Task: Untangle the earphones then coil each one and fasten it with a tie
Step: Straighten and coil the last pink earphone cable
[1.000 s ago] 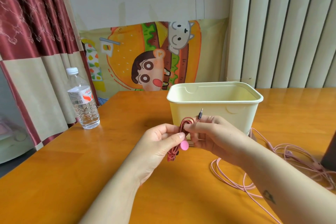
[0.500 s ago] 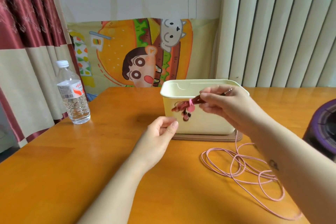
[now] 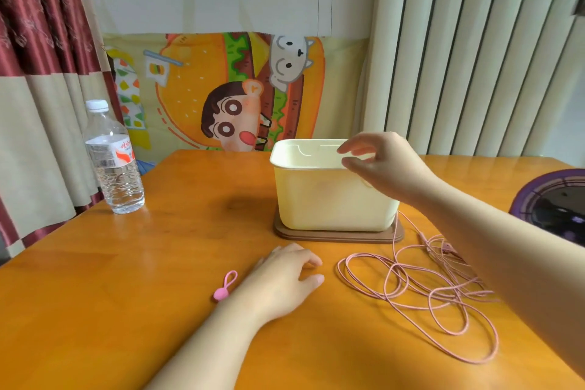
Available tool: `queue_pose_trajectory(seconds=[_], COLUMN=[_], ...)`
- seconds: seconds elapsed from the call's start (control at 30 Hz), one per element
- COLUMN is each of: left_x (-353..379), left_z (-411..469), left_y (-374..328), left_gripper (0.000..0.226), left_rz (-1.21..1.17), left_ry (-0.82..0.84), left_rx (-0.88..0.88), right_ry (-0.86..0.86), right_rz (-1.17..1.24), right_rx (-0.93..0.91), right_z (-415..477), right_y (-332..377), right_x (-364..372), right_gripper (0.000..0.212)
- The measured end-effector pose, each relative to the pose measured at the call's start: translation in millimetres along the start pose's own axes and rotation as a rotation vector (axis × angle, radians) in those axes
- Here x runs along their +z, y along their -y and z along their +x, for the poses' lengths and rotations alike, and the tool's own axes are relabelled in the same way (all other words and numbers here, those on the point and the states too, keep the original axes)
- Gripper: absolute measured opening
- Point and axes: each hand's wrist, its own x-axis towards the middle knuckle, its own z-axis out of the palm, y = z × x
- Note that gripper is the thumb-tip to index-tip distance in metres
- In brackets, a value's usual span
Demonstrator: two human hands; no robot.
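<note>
My right hand (image 3: 384,165) hovers over the right side of the cream plastic bin (image 3: 319,196), fingers spread and holding nothing. The red coiled earphone is not in view. My left hand (image 3: 285,279) rests on the orange table, fingers loosely curled, empty. A pink tie (image 3: 225,286) lies on the table just left of that hand. The pink earphone cable (image 3: 421,288) sprawls in loose tangled loops on the table to the right, partly under my right forearm.
The bin stands on a brown base (image 3: 338,236). A water bottle (image 3: 112,161) stands at the table's left edge. A dark purple round object (image 3: 557,203) sits at the far right. Curtains and a cartoon poster are behind the table (image 3: 126,310).
My right hand carried the tied red earphone up over the bin and let it go; it is now out of sight. My left hand dropped to the table beside a pink tie.
</note>
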Motion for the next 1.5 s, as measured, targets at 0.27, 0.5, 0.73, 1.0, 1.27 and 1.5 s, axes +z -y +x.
queue_pose_trajectory(seconds=[0.27,0.5,0.73,1.0,1.27,1.5], left_x=[19,33,35,29,-45,-109], left_z=[-1,-7,-8,-6,-4,-7], left_y=[-28,-40,-39,-37,-102,-126], left_gripper=[0.035,0.031,0.03,0.024,0.056,0.029], left_rz=[-0.094,0.079,0.085,0.079,-0.853,-0.822], left_ry=[-0.041,-0.019,-0.061,-0.249,-0.296,-0.46], left_rx=[0.196,0.2,0.205,0.234,0.176,0.13], right_ry=[0.655,0.783,0.641,0.18,0.295,0.219], right_rz=[-0.454,-0.646,-0.523,0.145,0.305,0.227], right_rx=[0.188,0.34,0.373,0.347,0.037,-0.102], right_z=[-50,-69,-71,-71,-47,-31], right_y=[-40,-90,-108,-71,12,57], right_x=[-41,-36,-22,-49,-82,-109], right_gripper=[0.021,0.035,0.031,0.007,0.004,0.003])
